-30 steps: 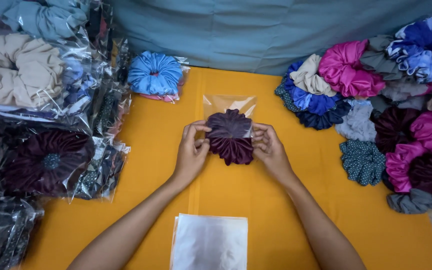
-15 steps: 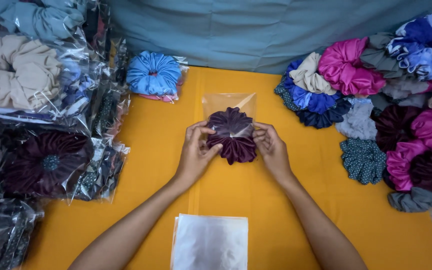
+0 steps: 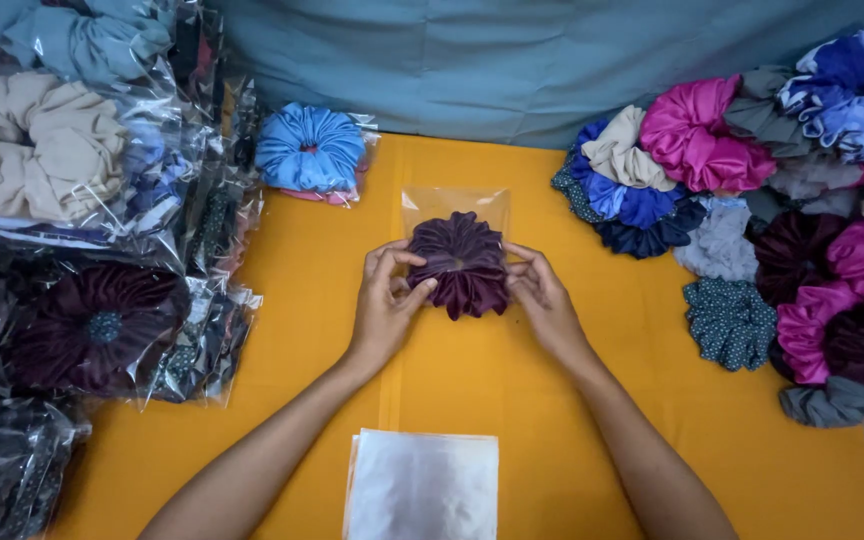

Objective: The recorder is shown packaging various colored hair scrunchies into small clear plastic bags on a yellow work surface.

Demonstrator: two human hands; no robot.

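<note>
On the far left lay a heap of bagged scrunchies (image 3: 62, 250), and a bagged blue scrunchie (image 3: 309, 150) sat near the top of the yellow table (image 3: 282, 330). At the middle, the left hand (image 3: 387, 305) was closed on the left edge of the dark purple scrunchie (image 3: 460, 262), with its fingers bent onto the fabric. This scrunchie lay half inside a clear bag (image 3: 455, 203), whose far end stayed empty. The right hand (image 3: 542, 300) pinched the right side in the same way. The step looked like pushing the scrunchie into the bag; the next move probably needed both hands to slide it deeper while keeping the opening wide. A stack of empty bags (image 3: 422, 485) waited below, and loose scrunchies (image 3: 772, 220) were piled on the right.
</note>
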